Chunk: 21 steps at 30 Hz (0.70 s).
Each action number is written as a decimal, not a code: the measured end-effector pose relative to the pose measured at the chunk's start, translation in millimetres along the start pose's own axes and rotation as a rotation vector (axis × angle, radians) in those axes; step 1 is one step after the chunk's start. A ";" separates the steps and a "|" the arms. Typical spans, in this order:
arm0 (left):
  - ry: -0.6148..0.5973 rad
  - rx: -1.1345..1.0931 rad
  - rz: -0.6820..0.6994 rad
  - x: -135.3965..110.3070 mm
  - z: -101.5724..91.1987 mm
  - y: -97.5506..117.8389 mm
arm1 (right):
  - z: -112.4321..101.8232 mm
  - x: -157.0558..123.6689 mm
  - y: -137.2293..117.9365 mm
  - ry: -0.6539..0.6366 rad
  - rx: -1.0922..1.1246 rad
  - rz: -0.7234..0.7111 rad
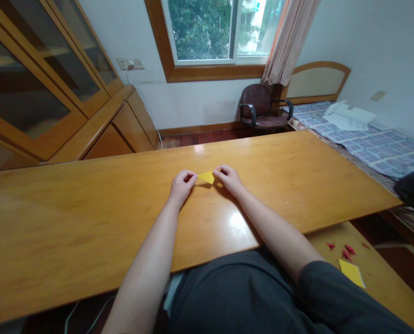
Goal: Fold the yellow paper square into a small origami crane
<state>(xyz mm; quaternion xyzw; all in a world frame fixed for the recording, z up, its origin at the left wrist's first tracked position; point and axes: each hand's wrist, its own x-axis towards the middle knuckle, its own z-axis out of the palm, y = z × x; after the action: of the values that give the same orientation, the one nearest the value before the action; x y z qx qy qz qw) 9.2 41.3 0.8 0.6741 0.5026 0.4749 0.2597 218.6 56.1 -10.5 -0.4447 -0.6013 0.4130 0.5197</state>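
Observation:
A small folded piece of yellow paper (207, 176) is held between my two hands, just above the wooden table (88, 218). It looks roughly triangular, with one corner pointing down toward me. My left hand (184, 186) pinches its left tip between thumb and fingers. At the right end, my right hand (229, 178) grips the paper's upper corner the same way. Faint shadows of the hands and paper fall on the glossy tabletop.
On a lower surface at the right lie several small red folded-paper pieces (346, 252) and a yellow paper stack (352, 272). Beyond the table stand a brown armchair (259, 104) and a bed (377, 139). A glass-door cabinet (61, 111) lines the left.

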 end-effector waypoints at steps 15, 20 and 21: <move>-0.027 -0.121 -0.048 0.2 1.9 -4.5 | -0.1 -2.0 -12.1 -0.035 0.208 0.197; -0.107 -0.096 -0.073 -1.5 3.8 -2.7 | -0.3 -4.2 -14.4 -0.105 0.131 0.168; -0.108 -0.098 -0.079 -1.5 3.7 -2.5 | -0.4 -4.5 -14.5 -0.108 0.122 0.166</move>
<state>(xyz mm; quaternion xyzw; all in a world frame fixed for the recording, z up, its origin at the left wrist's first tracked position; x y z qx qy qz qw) 11.4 41.3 -3.4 0.6650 0.4903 0.4512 0.3374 217.8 48.0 2.3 -0.4376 -0.5634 0.5139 0.4765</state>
